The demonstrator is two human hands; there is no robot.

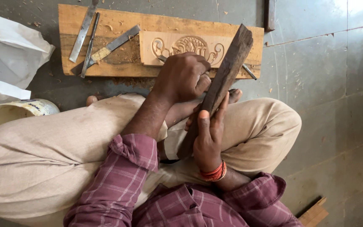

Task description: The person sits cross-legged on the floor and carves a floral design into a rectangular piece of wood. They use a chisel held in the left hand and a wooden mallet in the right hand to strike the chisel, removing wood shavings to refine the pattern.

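- Right hand [209,141] fingers wrap a dark, rough wooden mallet [223,80].
- Left hand [185,75] fingers close around a metal chisel [248,71] on the pale, smooth carved panel [177,46].
- Panel lies on a shaving-strewn plank [122,63] on the floor.
- White bucket [9,112], contents unclear.

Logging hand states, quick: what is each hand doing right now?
Left hand: closed around a chisel set on the carved panel.
Right hand: closed on the dark wooden mallet.
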